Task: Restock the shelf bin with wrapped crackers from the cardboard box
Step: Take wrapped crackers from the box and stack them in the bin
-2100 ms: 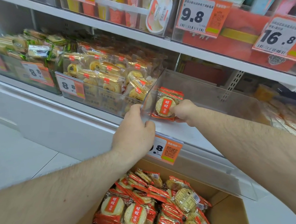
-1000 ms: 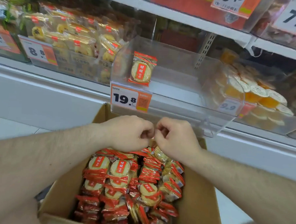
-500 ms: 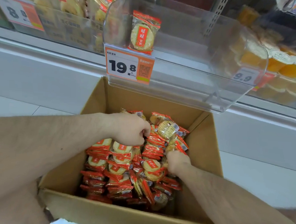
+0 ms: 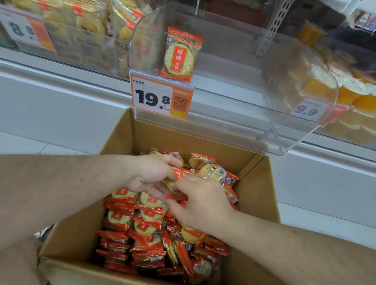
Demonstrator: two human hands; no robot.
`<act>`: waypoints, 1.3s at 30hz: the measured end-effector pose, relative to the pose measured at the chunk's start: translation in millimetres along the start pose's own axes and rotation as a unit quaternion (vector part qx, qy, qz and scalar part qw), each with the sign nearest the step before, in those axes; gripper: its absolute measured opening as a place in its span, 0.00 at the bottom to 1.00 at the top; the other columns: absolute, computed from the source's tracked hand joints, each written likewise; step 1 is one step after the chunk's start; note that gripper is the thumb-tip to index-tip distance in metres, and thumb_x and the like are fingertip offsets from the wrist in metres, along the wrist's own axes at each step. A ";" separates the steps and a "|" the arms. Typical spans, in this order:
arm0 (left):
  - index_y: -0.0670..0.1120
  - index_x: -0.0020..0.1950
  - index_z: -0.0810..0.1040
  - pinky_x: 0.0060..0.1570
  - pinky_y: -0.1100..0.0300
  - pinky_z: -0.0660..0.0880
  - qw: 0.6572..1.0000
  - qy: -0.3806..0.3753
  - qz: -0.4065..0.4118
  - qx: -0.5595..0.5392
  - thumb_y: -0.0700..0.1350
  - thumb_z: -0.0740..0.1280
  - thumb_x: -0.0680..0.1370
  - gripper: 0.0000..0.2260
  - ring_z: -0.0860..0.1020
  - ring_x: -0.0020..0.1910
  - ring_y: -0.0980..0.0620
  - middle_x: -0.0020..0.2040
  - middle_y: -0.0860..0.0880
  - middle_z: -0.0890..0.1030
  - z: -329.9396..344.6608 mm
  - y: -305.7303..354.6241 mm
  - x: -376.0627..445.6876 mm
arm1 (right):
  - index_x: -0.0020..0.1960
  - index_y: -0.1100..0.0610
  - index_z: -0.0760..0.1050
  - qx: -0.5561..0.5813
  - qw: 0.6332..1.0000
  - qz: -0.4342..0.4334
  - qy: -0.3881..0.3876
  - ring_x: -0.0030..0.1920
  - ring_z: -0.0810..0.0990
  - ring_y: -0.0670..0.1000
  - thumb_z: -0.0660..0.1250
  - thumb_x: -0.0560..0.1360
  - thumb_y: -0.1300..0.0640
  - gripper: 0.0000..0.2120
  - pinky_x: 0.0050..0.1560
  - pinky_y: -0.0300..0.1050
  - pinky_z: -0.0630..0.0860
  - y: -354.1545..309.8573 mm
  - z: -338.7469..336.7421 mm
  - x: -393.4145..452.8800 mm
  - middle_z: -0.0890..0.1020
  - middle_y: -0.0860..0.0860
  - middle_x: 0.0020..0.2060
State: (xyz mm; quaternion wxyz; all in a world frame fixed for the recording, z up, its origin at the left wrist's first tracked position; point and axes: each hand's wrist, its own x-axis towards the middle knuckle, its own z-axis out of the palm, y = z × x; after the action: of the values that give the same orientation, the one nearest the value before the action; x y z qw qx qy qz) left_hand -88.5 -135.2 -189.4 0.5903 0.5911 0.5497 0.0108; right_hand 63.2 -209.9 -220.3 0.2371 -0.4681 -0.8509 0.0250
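Setting: A person stands over an open cardboard box (image 4: 117,151) set on the floor below a shop shelf, both bare forearms reaching down into it.

Left hand: The left hand (image 4: 152,175) sits above the middle of the box, fingers curled around a wrapped cracker (image 4: 177,174) whose red label shows between thumb and fingers.

Right hand: The right hand (image 4: 201,204) meets the left from the other side, fingertips bent onto the same packet; whether it truly pinches the wrapper or only touches it is hard to tell, since the left hand's fingers hide part of the contact.

Box contents: Red-and-clear cracker packets (image 4: 147,227) fill the box, stacked in rough rows on the left and lying loose at the right and far end.

Shelf bin: The clear plastic bin (image 4: 251,84) juts out from the shelf directly above the box's far wall. One lone cracker packet (image 4: 179,54) stands upright against its front left corner.

Price tag: An orange-and-white label reading 19.8 (image 4: 161,98) is fixed to the bin's front, just under that packet.

Neighbours: A bin of yellow pastry packets (image 4: 84,17) lies to the left, and orange jelly cups (image 4: 355,94) to the right.
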 end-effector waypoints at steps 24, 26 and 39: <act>0.64 0.56 0.78 0.33 0.63 0.75 0.998 0.021 -0.006 0.063 0.30 0.63 0.75 0.26 0.75 0.34 0.54 0.70 0.48 0.67 -28.7 -12.0 4.1 | 0.49 0.52 0.74 -0.118 0.958 0.197 -0.171 0.40 0.79 0.51 0.69 0.70 0.53 0.09 0.38 0.43 0.77 93.0 7.1 -8.1 0.80 0.47 0.42; 0.66 0.58 0.77 0.34 0.61 0.75 0.999 0.012 0.016 0.044 0.28 0.62 0.75 0.31 0.73 0.30 0.54 0.72 0.47 0.67 -31.6 -10.1 1.4 | 0.45 0.53 0.74 -0.094 0.988 0.115 -0.052 0.31 0.77 0.49 0.70 0.65 0.53 0.10 0.32 0.38 0.71 70.4 -20.2 -17.3 0.78 0.45 0.34; 0.61 0.69 0.70 0.36 0.60 0.77 0.973 -0.078 0.153 -0.157 0.24 0.62 0.73 0.36 0.81 0.39 0.53 0.62 0.54 0.74 -34.7 27.1 -49.8 | 0.47 0.54 0.72 -0.048 0.988 -0.021 0.143 0.36 0.67 0.45 0.60 0.64 0.57 0.12 0.40 0.33 0.62 14.0 -64.3 -1.1 0.72 0.43 0.36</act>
State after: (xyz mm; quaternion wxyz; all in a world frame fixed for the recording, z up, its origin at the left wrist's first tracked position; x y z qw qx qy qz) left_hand -113.9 -136.3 -128.0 0.7080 0.5672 0.3964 0.1413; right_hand 102.1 -214.4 -167.4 0.3344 -0.4597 -0.8180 -0.0881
